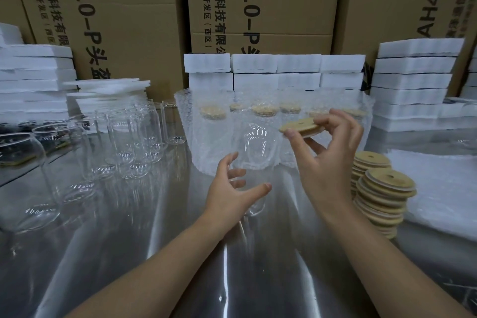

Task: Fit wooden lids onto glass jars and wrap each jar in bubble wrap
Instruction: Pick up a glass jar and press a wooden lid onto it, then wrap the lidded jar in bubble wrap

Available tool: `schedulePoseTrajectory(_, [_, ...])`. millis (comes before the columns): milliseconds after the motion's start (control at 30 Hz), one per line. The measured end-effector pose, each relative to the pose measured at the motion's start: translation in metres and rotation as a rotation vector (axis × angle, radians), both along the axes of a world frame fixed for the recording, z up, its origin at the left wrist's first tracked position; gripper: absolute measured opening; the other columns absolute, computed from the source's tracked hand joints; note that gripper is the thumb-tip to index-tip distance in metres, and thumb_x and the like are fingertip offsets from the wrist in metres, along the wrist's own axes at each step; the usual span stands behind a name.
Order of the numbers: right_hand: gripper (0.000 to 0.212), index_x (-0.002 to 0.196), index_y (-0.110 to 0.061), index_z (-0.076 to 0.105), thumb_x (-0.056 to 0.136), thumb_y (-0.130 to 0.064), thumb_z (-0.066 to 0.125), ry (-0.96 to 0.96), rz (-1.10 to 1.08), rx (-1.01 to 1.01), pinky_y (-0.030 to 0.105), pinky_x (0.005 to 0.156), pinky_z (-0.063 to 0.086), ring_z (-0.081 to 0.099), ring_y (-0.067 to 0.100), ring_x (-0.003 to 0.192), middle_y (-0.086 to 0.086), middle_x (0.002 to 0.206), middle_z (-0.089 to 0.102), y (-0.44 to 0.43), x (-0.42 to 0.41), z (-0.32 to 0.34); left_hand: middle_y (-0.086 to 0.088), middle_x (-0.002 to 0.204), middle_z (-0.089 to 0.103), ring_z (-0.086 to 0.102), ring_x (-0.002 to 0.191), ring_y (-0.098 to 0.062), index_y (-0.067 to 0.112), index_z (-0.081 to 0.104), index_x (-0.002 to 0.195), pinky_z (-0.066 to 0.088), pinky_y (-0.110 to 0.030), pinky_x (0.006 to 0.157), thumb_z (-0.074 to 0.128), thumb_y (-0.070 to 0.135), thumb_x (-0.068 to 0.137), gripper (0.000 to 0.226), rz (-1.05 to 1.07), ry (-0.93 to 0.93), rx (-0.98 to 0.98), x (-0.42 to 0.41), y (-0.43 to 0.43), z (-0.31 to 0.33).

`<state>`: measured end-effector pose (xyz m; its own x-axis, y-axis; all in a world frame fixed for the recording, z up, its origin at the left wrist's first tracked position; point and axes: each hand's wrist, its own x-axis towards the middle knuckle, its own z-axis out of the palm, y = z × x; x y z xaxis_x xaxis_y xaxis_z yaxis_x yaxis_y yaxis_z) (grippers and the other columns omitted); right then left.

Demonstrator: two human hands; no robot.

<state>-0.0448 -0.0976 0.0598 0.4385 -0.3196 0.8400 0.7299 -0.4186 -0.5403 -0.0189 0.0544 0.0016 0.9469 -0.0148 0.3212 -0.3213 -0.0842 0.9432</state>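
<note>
Wooden lid (300,126) pinched in right hand (327,160) (tilted); left hand (232,188) grips jar (255,143).

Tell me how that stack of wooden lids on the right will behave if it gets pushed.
The stack of wooden lids would likely topple or slide apart: its discs sit offset and unevenly. Each lid looks thin, stiff and probably light. Fallen ones might skid on the shiny table.

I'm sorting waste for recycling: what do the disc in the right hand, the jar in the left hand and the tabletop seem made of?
Lid pinched by the right hand: pale matte wood, possibly bamboo; whitish ring beneath, perhaps a seal. Jar in the left hand: clear glossy glass, see-through with highlights. Tabletop: likely polished metal, given streaky mirror-like reflections.
</note>
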Motion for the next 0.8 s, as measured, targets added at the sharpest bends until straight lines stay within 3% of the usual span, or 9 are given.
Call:
schedulePoseTrajectory(133, [0.031, 0.099, -0.034, 0.042, 0.078, -0.042, 0.064, -0.020, 0.102, 0.064, 0.025, 0.098, 0.048, 0.042, 0.008, 0.123, -0.015, 0.118, 0.032, 0.0033, -0.0021, 0.0022, 0.015, 0.116, 0.056, 0.056, 0.105, -0.001, 0.052, 0.036, 0.126, 0.050, -0.024, 0.083, 0.090, 0.032, 0.065, 0.084, -0.002, -0.035, 0.069, 0.0007, -0.0007, -0.0011])
schedulePoseTrajectory(300, [0.025, 0.094, -0.031, 0.042, 0.081, -0.039, 0.061, 0.063, 0.213, 0.224, 0.017, 0.092, 0.048, 0.052, 0.013, 0.114, 0.002, 0.118, 0.047, 0.0044, -0.0022, 0.0033, 0.020, 0.115, 0.055, 0.056, 0.106, 0.004, 0.067, 0.035, 0.113, 0.050, -0.018, 0.080, 0.084, 0.051, 0.049, 0.082, -0.050, -0.074, 0.157, -0.0026, -0.0011, -0.0005])
schedulePoseTrajectory(433, [0.017, 0.094, -0.025, 0.043, 0.090, -0.024, 0.060, 0.078, 0.234, 0.280, 0.006, 0.081, 0.043, 0.056, -0.003, 0.098, -0.004, 0.105, 0.053, 0.0023, 0.0006, 0.0038, 0.024, 0.117, 0.054, 0.054, 0.106, 0.011, 0.074, 0.033, 0.112, 0.048, -0.017, 0.083, 0.081, 0.059, 0.045, 0.084, -0.103, -0.083, 0.220, -0.0057, -0.0026, -0.0024])
schedulePoseTrajectory(533, [0.014, 0.092, -0.024, 0.045, 0.092, -0.026, 0.059, 0.101, 0.212, 0.259, 0.005, 0.078, 0.043, 0.055, -0.007, 0.088, -0.005, 0.097, 0.055, 0.0011, 0.0028, 0.0023, 0.023, 0.119, 0.054, 0.055, 0.107, 0.010, 0.075, 0.033, 0.113, 0.048, -0.016, 0.082, 0.081, 0.057, 0.047, 0.083, -0.115, -0.095, 0.240, -0.0077, -0.0035, -0.0020])
schedulePoseTrajectory(667, [0.009, 0.094, -0.028, 0.049, 0.092, -0.031, 0.057, 0.147, 0.175, 0.191, 0.005, 0.076, 0.042, 0.056, 0.002, 0.093, -0.003, 0.100, 0.057, 0.0014, 0.0048, -0.0005, 0.020, 0.120, 0.054, 0.056, 0.110, 0.005, 0.067, 0.035, 0.119, 0.048, -0.015, 0.081, 0.085, 0.045, 0.056, 0.084, -0.117, -0.102, 0.213, -0.0086, -0.0026, -0.0011])
schedulePoseTrajectory(800, [0.003, 0.090, -0.035, 0.056, 0.092, -0.032, 0.055, 0.174, 0.140, 0.092, -0.001, 0.075, 0.037, 0.052, -0.015, 0.088, 0.000, 0.104, 0.053, 0.0025, 0.0040, -0.0009, 0.017, 0.121, 0.054, 0.056, 0.110, 0.003, 0.062, 0.035, 0.122, 0.049, -0.012, 0.077, 0.088, 0.031, 0.065, 0.084, -0.121, -0.107, 0.187, -0.0080, -0.0017, -0.0021])
